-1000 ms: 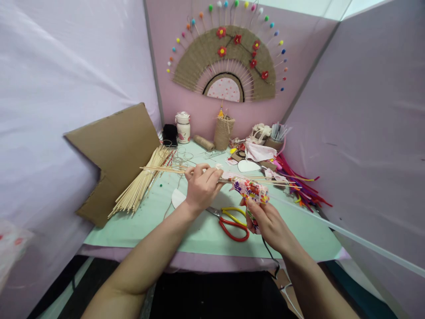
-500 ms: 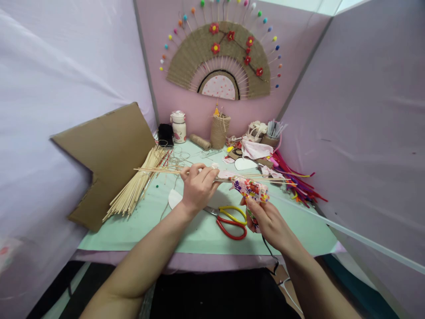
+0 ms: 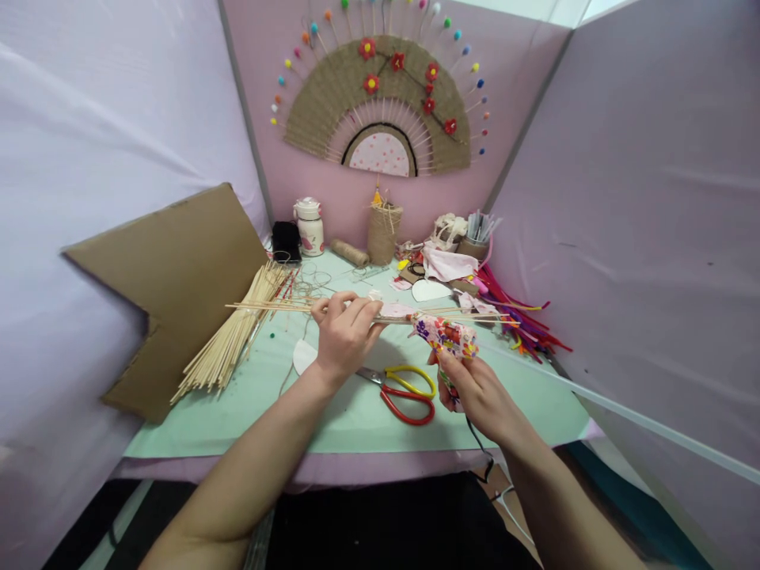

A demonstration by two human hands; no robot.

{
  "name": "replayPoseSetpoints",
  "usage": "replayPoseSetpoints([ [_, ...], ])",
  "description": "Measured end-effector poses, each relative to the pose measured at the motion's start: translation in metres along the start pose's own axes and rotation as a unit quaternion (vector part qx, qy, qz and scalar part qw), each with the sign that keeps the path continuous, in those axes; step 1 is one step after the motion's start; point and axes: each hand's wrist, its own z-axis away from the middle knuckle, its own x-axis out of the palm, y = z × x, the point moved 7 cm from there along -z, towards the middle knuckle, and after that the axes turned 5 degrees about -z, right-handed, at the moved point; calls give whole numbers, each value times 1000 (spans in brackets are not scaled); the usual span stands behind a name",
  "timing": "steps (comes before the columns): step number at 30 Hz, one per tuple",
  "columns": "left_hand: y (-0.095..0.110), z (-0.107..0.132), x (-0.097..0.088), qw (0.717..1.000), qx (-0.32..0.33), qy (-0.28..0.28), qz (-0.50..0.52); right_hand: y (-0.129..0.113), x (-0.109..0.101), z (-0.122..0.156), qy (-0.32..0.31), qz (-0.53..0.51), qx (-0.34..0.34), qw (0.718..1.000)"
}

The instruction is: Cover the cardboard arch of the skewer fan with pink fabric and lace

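Observation:
My left hand (image 3: 341, 336) is closed around a few thin bamboo sticks (image 3: 267, 306) held level above the green table (image 3: 249, 404), with a bit of pink cloth (image 3: 397, 310) on them. My right hand (image 3: 475, 388) grips a glue gun wrapped in flowered tape (image 3: 448, 339), its nozzle touching the sticks just right of my left fingers. A black cord (image 3: 478, 447) runs down from the gun over the table's front edge. Red and yellow scissors (image 3: 407, 389) lie on the table under my hands.
A bundle of bamboo sticks (image 3: 229, 340) leans against a cardboard sheet (image 3: 172, 269) on the left. Coloured pipe cleaners (image 3: 516, 317) lie at the right. At the back stand a white jar (image 3: 309, 226), twine rolls (image 3: 383, 233) and scraps. A burlap fan (image 3: 380, 111) hangs on the wall.
Only the camera has shifted, sliding the scene a little left and up. My hands keep the same hold on the sticks and the glue gun.

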Motion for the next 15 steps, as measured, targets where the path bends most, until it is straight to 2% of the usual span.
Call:
replayPoseSetpoints([
  [15,-1,0,1,1000,-6,0,2,9,-9,4,16,12,10,1000],
])
